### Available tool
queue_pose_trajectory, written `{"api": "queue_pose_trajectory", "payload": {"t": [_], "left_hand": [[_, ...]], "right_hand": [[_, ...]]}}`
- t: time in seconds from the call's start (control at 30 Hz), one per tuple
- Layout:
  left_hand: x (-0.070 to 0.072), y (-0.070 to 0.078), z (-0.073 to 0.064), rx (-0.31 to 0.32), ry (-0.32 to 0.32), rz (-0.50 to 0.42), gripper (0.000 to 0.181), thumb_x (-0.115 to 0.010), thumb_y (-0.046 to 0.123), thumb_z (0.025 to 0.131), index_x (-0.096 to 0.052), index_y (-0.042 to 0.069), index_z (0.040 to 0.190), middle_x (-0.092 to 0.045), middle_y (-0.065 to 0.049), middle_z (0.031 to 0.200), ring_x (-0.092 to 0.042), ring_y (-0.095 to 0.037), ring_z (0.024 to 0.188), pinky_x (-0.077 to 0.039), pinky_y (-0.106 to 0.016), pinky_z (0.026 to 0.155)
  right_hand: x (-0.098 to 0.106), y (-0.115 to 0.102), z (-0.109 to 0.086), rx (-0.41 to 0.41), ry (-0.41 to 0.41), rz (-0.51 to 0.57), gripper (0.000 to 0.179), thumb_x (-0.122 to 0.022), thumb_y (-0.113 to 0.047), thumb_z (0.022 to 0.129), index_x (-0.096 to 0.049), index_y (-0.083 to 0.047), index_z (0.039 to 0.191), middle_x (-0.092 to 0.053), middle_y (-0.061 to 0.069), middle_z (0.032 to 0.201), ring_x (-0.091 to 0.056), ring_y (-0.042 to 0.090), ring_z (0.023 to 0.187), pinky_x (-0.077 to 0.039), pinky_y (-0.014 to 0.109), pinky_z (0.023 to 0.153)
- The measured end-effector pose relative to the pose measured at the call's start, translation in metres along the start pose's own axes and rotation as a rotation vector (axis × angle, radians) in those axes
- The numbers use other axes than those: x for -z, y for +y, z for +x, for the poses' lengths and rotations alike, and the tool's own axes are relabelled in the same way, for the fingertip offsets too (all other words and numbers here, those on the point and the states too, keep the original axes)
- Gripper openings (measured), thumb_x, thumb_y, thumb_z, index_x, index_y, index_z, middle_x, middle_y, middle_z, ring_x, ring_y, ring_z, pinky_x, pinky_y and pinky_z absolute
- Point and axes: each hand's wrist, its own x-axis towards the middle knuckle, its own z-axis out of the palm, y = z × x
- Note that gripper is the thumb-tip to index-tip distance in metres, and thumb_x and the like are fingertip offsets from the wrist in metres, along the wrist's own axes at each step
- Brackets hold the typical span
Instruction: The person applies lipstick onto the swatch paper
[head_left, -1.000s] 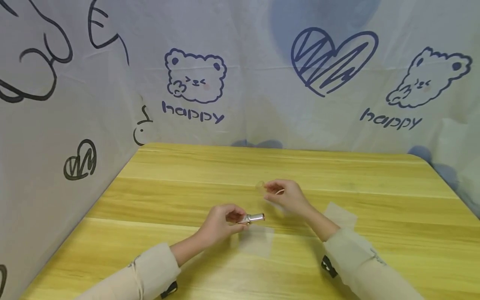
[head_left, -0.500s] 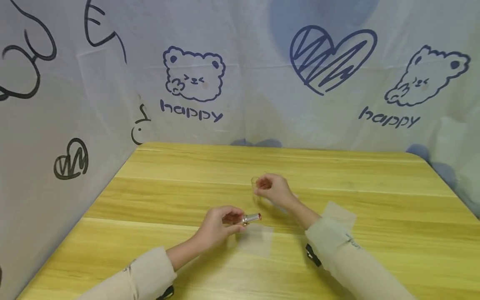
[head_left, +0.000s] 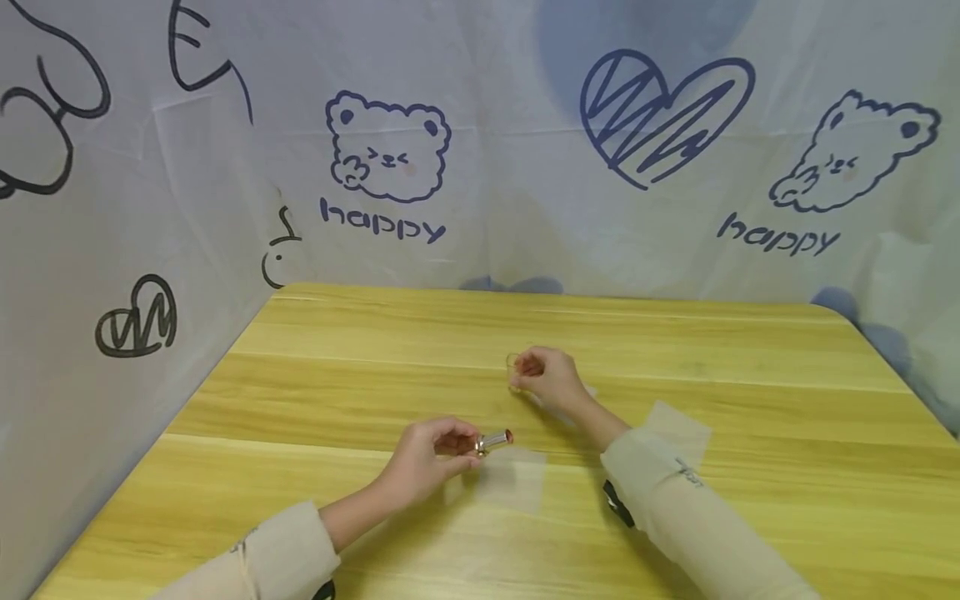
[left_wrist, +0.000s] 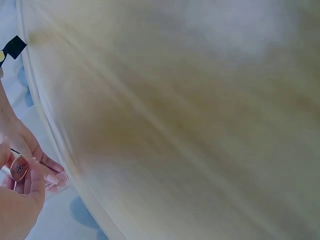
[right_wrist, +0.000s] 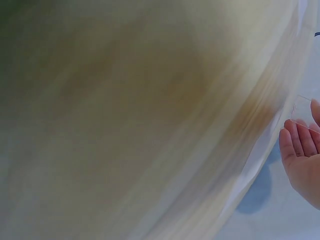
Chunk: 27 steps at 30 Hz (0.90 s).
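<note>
Watching remotely, I see the left hand point(head_left: 420, 460) pinching a silver tube point(head_left: 496, 439), the right hand point(head_left: 552, 379), farther off, pinching a clear cap point(head_left: 512, 365); uncapping seems done, any recapping left.

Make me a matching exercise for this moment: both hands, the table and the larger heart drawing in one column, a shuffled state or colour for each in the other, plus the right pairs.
Column one
1. Left hand
2. Right hand
3. Table
4. Larger heart drawing

Column two
A. Yellow with wood grain
B. Holds a silver tube
C. Outlined in dark blue
D. Holds a clear piece

Right pairs: 1-B, 2-D, 3-A, 4-C
</note>
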Motion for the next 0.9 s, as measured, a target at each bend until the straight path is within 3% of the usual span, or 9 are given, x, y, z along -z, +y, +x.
{"api": "queue_pose_trajectory", "payload": {"t": [0.4,0.9], "left_hand": [[0.0005,-0.0017,-0.0052,0.003,-0.026,-0.037,0.023,-0.072,-0.001,0.076,-0.064,-0.003,0.097,-0.068,-0.014,0.092,-0.066,-0.023,0.084,-0.055,-0.018,0.077],[-0.0005,-0.0016,-0.0034,0.068,-0.049,-0.156,0.027,-0.07,-0.007,0.074,-0.06,-0.01,0.098,-0.065,-0.022,0.095,-0.067,-0.027,0.085,-0.056,-0.018,0.075]], "right_hand": [[-0.0006,0.0028,0.0018,0.024,0.002,-0.034,0.018,-0.069,-0.001,0.081,-0.061,0.002,0.097,-0.065,0.016,0.095,-0.06,0.023,0.086,-0.053,0.031,0.077],[-0.0028,0.0026,0.0037,0.003,-0.014,-0.064,0.017,-0.07,-0.002,0.08,-0.06,0.001,0.093,-0.063,0.012,0.088,-0.06,0.019,0.083,-0.053,0.028,0.075]]}}
